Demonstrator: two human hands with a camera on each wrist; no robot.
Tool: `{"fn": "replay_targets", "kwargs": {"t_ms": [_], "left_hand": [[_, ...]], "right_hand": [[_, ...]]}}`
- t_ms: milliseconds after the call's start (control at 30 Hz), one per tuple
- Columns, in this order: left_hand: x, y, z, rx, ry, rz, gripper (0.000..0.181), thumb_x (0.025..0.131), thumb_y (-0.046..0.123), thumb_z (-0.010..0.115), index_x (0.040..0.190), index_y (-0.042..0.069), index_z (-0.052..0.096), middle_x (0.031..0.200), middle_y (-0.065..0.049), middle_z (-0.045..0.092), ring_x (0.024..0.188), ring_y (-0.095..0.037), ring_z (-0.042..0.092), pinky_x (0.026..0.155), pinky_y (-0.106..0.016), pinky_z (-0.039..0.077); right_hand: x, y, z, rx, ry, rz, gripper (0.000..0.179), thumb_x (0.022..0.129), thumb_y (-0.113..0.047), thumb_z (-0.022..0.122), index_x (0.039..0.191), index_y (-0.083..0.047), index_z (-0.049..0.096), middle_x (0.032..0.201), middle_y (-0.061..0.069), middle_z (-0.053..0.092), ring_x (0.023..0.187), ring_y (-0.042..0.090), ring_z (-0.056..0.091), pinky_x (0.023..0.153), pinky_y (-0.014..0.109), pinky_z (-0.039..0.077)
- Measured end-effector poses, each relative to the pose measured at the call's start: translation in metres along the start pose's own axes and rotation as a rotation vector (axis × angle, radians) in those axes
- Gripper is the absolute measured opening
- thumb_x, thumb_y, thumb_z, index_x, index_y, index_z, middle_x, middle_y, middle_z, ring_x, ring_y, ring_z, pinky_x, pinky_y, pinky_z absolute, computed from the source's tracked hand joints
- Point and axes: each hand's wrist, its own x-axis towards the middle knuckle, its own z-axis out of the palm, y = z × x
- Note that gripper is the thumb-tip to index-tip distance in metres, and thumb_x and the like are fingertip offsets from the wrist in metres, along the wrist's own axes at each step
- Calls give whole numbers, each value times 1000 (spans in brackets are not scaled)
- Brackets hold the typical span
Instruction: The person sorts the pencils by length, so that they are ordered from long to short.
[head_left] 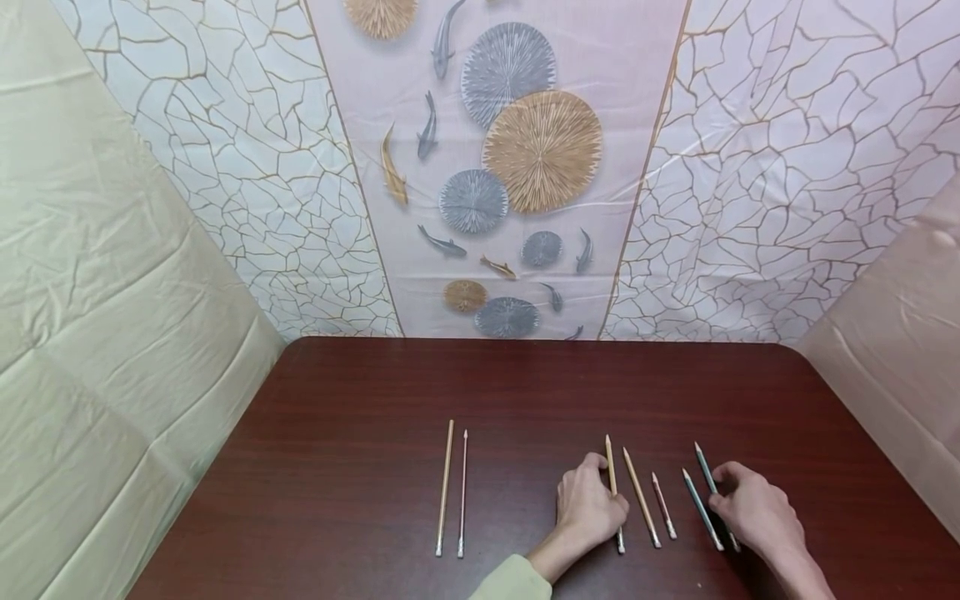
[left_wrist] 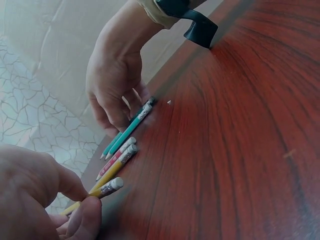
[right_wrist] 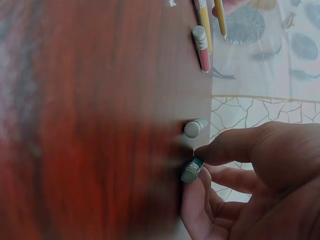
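Observation:
My left hand (head_left: 588,504) pinches a yellow pencil (head_left: 611,463) between thumb and fingers; its white eraser end sticks out in the left wrist view. Just right of it lie another yellow pencil (head_left: 640,495) and a short red pencil (head_left: 663,505). Farther right, my right hand (head_left: 763,510) grips a teal pencil (head_left: 705,467), with the eraser end (right_wrist: 190,173) showing in the right wrist view. A second teal pencil (head_left: 702,508) lies alongside, to the left of the held one. All these pencils point away from me.
Left of both hands, a long yellow pencil (head_left: 445,487) and a thin pinkish pencil (head_left: 463,492) lie side by side on the dark reddish wood table (head_left: 337,433). A patterned cloth (head_left: 645,275) hangs behind the far edge, with plain cloth at both sides.

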Motion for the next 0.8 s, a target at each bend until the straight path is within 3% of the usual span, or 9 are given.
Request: {"fn": "replay_targets", "kwargs": {"t_ms": [600, 800], "left_hand": [[0, 2, 0, -28, -21, 12, 41, 65, 9, 79, 104, 13, 67, 58, 16, 52, 65, -14, 60, 61, -30, 49], [-1, 3, -2, -18, -24, 2, 41, 65, 10, 79, 105, 14, 67, 58, 16, 53, 66, -15, 61, 61, -31, 49]], "right_hand": [[-7, 4, -5, 41, 72, -87, 37, 82, -14, 65, 114, 2, 58, 80, 7, 69, 75, 33, 63, 57, 47, 44], [-9, 1, -4, 51, 107, -131, 34, 83, -12, 66, 112, 3, 58, 77, 4, 68, 69, 24, 61, 59, 45, 44]]}}
